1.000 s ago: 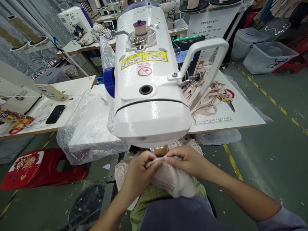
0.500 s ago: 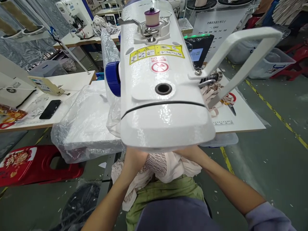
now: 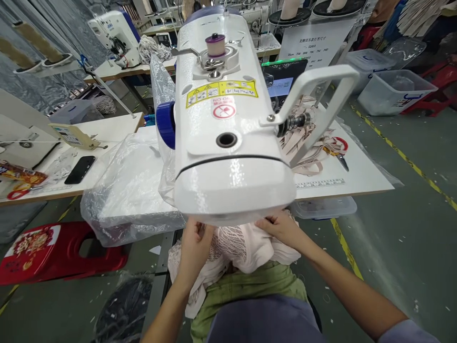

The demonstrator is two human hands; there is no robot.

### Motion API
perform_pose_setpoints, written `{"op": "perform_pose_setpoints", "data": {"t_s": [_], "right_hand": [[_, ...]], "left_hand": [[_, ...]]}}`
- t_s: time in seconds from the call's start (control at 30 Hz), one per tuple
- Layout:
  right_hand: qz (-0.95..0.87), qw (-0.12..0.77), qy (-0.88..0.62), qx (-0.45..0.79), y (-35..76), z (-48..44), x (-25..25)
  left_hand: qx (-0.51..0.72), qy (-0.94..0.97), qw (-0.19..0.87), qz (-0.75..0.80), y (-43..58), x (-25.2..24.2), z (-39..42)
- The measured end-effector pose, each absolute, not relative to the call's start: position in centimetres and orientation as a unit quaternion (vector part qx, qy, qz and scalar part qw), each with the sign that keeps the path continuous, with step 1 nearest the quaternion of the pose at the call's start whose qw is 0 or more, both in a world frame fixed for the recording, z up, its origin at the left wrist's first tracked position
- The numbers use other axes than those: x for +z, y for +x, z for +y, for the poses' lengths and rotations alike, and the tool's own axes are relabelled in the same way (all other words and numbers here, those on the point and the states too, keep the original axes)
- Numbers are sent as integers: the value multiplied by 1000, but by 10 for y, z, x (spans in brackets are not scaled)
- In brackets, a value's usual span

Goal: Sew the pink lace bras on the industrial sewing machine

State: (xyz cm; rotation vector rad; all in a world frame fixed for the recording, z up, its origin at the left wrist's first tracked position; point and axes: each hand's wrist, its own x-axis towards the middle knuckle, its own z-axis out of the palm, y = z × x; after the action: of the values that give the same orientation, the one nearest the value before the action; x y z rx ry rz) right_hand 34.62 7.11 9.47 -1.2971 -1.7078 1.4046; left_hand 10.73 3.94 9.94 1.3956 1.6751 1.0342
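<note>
Pale pink-beige lace fabric (image 3: 232, 243) lies bunched over my lap, below the near end of a white sewing machine head (image 3: 232, 186). At the fabric's left side, my left hand (image 3: 196, 247) has thumb and fingers closed on it, just under the machine's front edge. My right hand (image 3: 283, 230) pinches the same fabric on the right, with thumb and forefinger close together. The needle area and the far part of the fabric are hidden behind the machine head.
Beige straps (image 3: 303, 143) and small scissors (image 3: 342, 159) lie on the right of the table, near a ruler (image 3: 321, 183). A clear plastic sheet (image 3: 132, 190) covers the left side. A black phone (image 3: 80, 170) and a red stool (image 3: 60, 252) are farther left.
The view has shifted, so the machine head sits slightly farther left. More of both hands shows below its edge, with the fingers now visible on the fabric.
</note>
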Motion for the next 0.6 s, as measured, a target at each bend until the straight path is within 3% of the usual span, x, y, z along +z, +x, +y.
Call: {"op": "perform_pose_setpoints", "data": {"t_s": [0.17, 0.33, 0.6], "right_hand": [[-610, 295, -501, 538, 356, 63, 83], [-593, 299, -515, 542, 367, 55, 73], [-593, 320, -506, 538, 372, 48, 58]], "left_hand": [[455, 485, 396, 634, 112, 57, 5], [463, 553, 390, 572, 126, -7, -35], [366, 627, 306, 616, 150, -81, -38]]}}
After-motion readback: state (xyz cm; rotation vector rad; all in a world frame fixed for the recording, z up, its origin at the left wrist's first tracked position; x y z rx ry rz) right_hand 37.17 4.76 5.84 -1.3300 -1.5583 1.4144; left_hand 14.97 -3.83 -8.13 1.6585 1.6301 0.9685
